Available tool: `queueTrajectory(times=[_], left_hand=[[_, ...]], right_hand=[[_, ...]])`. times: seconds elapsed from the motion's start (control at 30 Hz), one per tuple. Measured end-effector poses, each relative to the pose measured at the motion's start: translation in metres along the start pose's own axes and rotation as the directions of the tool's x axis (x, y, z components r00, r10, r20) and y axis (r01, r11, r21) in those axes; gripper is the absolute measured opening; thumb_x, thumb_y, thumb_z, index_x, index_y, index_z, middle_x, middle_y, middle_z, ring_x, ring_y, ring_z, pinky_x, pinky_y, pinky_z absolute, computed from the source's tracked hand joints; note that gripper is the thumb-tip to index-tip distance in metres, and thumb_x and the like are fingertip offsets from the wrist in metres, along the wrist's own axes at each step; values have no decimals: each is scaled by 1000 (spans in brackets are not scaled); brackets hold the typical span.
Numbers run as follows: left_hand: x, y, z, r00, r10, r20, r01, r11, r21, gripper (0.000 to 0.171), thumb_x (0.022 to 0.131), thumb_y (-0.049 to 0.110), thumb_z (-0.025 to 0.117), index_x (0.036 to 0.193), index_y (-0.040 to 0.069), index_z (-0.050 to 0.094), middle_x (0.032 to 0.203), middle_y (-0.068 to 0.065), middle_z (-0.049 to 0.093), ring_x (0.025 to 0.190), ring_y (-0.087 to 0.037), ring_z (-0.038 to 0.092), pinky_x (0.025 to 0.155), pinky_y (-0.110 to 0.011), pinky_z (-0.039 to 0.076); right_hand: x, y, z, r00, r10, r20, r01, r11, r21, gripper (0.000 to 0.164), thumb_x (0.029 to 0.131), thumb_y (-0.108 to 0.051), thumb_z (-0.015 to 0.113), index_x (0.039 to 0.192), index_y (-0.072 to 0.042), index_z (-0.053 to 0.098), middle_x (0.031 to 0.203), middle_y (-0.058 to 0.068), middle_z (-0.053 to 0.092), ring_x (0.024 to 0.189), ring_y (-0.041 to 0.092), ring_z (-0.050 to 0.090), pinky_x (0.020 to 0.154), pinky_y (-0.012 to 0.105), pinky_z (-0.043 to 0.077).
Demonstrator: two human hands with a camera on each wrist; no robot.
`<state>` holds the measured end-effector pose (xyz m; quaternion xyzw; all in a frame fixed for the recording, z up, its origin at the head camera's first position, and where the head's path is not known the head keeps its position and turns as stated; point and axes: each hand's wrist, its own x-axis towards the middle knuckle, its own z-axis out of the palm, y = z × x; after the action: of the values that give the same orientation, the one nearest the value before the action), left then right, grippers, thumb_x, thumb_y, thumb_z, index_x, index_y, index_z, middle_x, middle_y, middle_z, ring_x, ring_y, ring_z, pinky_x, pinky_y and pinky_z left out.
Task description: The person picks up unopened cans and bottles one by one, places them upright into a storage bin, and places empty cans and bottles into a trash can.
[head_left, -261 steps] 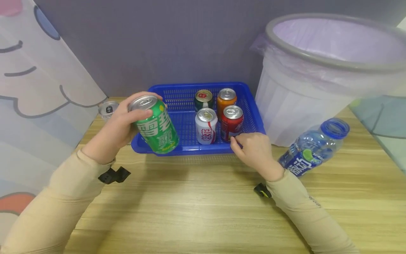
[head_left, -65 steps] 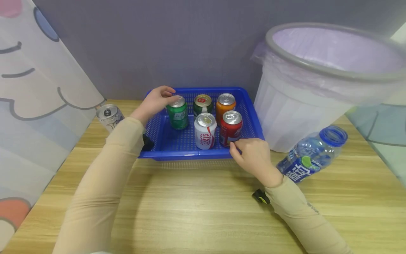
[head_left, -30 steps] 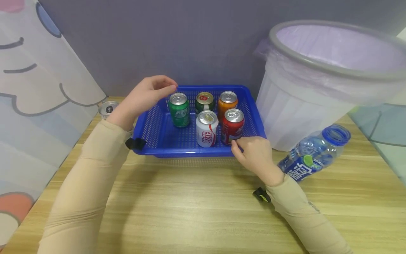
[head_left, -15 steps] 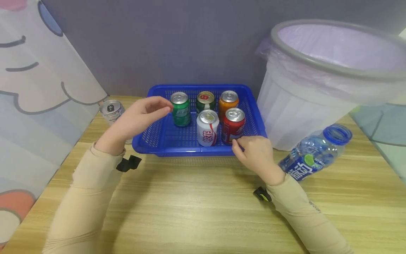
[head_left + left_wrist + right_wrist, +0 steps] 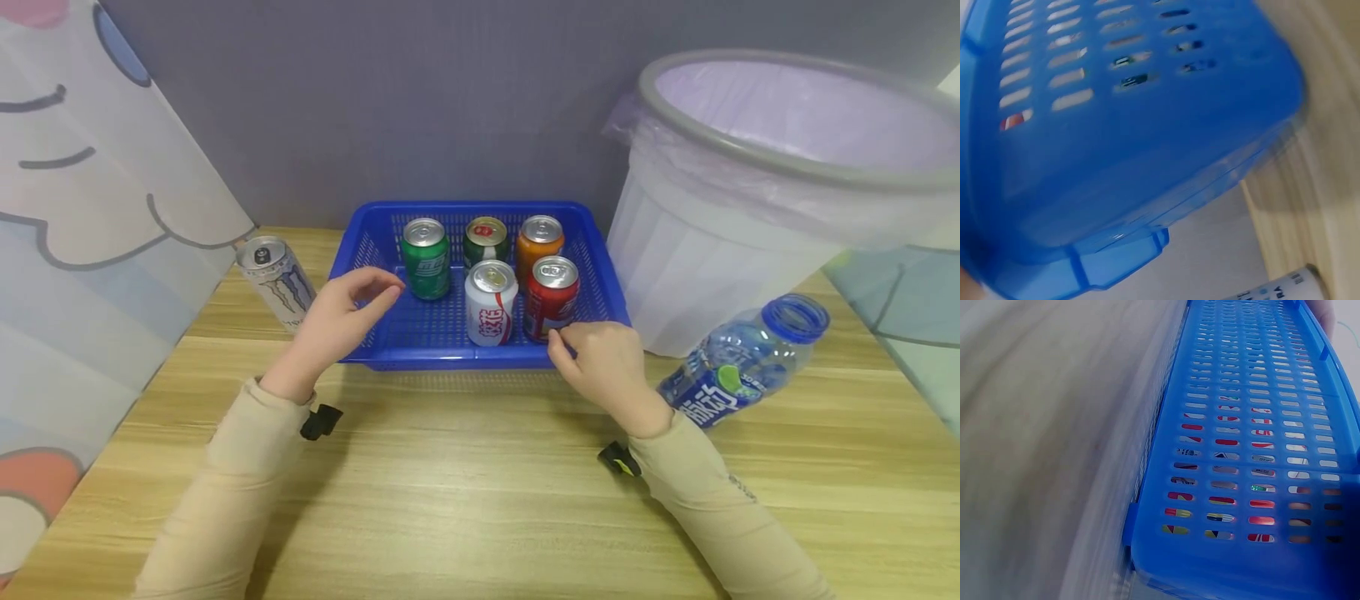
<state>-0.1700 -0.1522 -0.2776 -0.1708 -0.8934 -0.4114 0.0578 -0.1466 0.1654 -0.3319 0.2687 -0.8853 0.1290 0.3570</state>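
Blue rectangular plastic basket with slotted walls (image 5: 465, 364), set toward the far edge of the wood-patterned worktop (image 5: 442, 492), should be a light, slightly flexing shell weighted by its cans; its smooth rim would be best held at the two ends. At its near right corner the right hand (image 5: 603, 367) has its fingers hooked over the rim, pinching it with the thumb. By the near left corner the left hand (image 5: 333, 325) is arched, thumb and fingers parted, nothing between them; its wrist view is too smeared to tell whether they graze the rim.

Inside, in front, stand a white metal can with red lettering (image 5: 489, 312) and a red metal can (image 5: 551, 304). Outside the left end is a tall white metal can (image 5: 281, 287). Behind, in the basket, are a green metal can (image 5: 427, 271), a dark green can with a gold top (image 5: 483, 250) and an orange metal can (image 5: 537, 247). All look slick and dentable, so a gentle grip round the middle suits.
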Motion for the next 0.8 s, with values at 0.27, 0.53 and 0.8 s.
queueTrajectory(times=[0.27,0.53,0.8], left_hand=[[-10,-1,7,986,146,-79,-137,985,102,14,92,11,57,98,1,66,97,-13,67,92,-27,60,82,-46,47],[-17,-4,8,980,194,-52,-176,954,242,15,91,14,60,97,2,66,95,-11,67,91,-27,62,82,-43,49],[-20,-10,9,969,227,-94,-191,936,296,14,90,13,61,95,1,67,92,-12,68,86,-27,63,80,-43,49]], right_hand=[[1,-1,-1,1000,-4,-2,4,1000,-4,43,88,-28,42,47,-15,36,44,-3,38,37,18,38,36,31,24],[2,-1,-2,1000,-3,6,3,1000,-11,43,88,-28,42,47,-15,36,44,-2,39,37,17,37,36,31,24],[1,-1,-2,1000,0,7,0,1000,-12,43,88,-27,42,47,-15,37,44,-2,39,37,17,37,36,32,24]])
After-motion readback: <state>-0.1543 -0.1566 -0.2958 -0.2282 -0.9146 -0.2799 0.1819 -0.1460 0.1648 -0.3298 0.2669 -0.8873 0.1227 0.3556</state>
